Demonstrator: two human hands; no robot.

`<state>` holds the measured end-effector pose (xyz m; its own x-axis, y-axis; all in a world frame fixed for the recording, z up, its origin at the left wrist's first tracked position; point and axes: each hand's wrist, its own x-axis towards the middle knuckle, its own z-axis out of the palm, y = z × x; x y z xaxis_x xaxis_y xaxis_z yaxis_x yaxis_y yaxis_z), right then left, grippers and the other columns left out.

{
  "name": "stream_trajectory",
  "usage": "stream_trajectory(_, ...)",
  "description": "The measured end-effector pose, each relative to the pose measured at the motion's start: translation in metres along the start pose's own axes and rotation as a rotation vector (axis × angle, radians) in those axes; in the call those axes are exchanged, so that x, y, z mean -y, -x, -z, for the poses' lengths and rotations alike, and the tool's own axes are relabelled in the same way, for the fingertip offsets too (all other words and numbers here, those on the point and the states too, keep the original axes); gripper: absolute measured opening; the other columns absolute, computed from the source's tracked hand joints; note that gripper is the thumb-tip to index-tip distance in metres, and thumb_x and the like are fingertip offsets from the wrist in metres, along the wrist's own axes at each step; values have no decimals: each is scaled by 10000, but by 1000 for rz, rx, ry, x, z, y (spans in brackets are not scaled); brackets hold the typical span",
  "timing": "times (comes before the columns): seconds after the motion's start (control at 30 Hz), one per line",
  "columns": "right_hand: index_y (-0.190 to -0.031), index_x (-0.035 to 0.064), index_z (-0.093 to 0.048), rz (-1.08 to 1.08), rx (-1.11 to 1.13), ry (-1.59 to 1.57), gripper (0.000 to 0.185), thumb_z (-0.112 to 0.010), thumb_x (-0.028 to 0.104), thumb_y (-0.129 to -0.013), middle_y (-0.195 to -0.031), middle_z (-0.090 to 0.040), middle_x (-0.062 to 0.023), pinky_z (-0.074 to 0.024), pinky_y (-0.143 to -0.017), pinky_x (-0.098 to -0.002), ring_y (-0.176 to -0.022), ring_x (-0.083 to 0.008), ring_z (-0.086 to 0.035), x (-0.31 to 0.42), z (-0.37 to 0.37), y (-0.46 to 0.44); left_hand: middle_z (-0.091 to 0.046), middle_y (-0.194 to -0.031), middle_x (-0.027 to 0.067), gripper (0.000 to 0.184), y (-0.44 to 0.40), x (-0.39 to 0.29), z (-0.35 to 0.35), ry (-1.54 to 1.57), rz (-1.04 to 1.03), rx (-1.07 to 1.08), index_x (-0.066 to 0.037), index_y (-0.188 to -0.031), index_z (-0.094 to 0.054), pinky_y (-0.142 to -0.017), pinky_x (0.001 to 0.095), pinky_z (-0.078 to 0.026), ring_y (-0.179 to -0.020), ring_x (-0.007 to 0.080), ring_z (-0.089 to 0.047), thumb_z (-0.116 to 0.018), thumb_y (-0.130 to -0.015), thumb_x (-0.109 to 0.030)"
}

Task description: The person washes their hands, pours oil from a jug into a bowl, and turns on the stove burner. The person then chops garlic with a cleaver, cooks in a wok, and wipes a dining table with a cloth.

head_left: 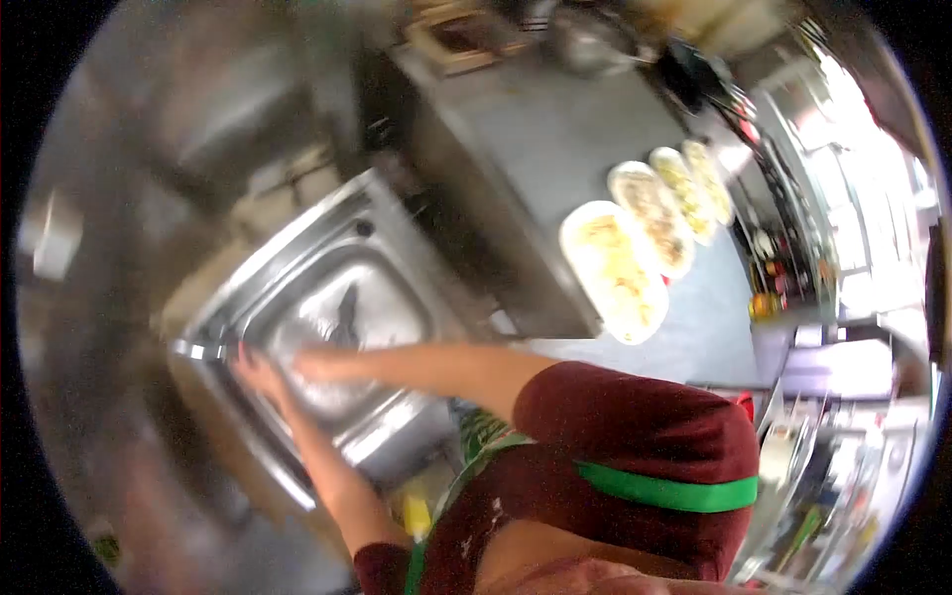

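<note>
Now, left hand [260, 375] beside 1 tap [203, 351], right hand [322, 366] over 1 sink [395, 297], 2 grips unclear, 4 food platters [614, 274]

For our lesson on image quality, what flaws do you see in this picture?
Head view: dark rounded corners, curved fisheye edges; motion blur softens both hands and the sink; white glare washes out the right side; highlights streak the metal basin.
</note>
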<state>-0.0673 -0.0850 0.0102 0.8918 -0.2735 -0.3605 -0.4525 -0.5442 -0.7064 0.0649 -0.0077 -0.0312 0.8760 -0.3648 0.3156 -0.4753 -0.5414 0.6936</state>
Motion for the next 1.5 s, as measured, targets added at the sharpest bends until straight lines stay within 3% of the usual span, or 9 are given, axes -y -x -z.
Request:
stream_trajectory(0.47,-666,93,-561,181,-712,833,215,-506,298,-629,-681,-568,-45,-427,-579,-356,-638,-212,-534,-51,-70,214,-544,-846,147,244,303,-104,20,16,-51,518,-34,-910,-568,-653,379,-425,-777,278,-524,-470,-821,-239)
stream_trajectory(0.63,-736,106,-678,194,-2,340,247,-619,309,-608,-752,-646,-49,-480,-627,-362,-774,-208,-606,-63,62,503,-544,-809,118,217,420,-113,13,-73,-1,1003,-42,-875,-574,-619,362,-432,-733,245,-524,-475,-813,-225)
stream_trajectory(1.0,-792,71,-605,-982,-933,-216,223,-466,244,-815,-788,-597,-154,-456,-634,-445,-749,-329,-581,-453,-50,914,-545,-727,53,169,565,-245,-71,-965,-1176,1571,-58,-798,-586,-543,325,-448,-637,172,-524,-485,-797,-194)
stream_trajectory(1.07,-789,39,-574,-1030,-1109,-328,207,-457,208,-815,-741,-573,-179,-417,-562,-440,-657,-319,-544,-473,-65,994,-585,-843,61,241,577,-289,-61,241,482,1682,-81,-925,-576,-710,362,-445,-826,199,-550,-524,-770,-258)
stream_trajectory(1.17,-871,99,-544,-78,-1752,-1599,241,-414,301,-864,-548,-430,41,-306,-403,-238,-469,-53,-353,-521,-127,1113,-576,-982,97,363,626,-325,-89,-378,-439,1233,-91,-1030,-553,-807,431,-386,-949,256,-526,-548,-747,-317)
stream_trajectory(1.2,-946,98,-518,-122,-2082,-1774,233,-461,299,-844,-592,-466,13,-342,-411,-257,-492,-88,-410,-524,-133,1128,-572,-1029,109,407,641,-328,-97,-583,-694,1018,-95,-1065,-546,-840,454,-367,-990,275,-518,-556,-739,-337)
stream_trajectory(1.3,-1081,9,-507,-1600,-393,-382,380,-492,270,-804,-1029,-574,-173,-414,-833,-418,-998,-345,-517,-570,-260,1176,-595,-986,145,378,663,-350,-169,-1052,-683,1222,-79,-1018,-580,-824,439,-392,-956,284,-550,-550,-732,-323)
stream_trajectory(1.37,-930,3,-573,-1805,-1434,-721,281,-494,174,-723,-929,-583,-216,-432,-761,-408,-888,-356,-551,-536,-252,1197,-597,-943,177,374,681,-386,-261,-976,-601,1301,-18,-995,-574,-715,390,-454,-819,268,-589,-523,-732,-278)
stream_trajectory(1.5,-801,10,-541,-1838,-1330,-1447,217,-466,203,-735,-668,-597,-174,-457,-443,-376,-494,-275,-576,-535,-325,1270,-592,-859,136,304,796,-489,-356,-717,-493,1566,22,-952,-561,-568,343,-490,-699,241,-590,-503,-740,-188)
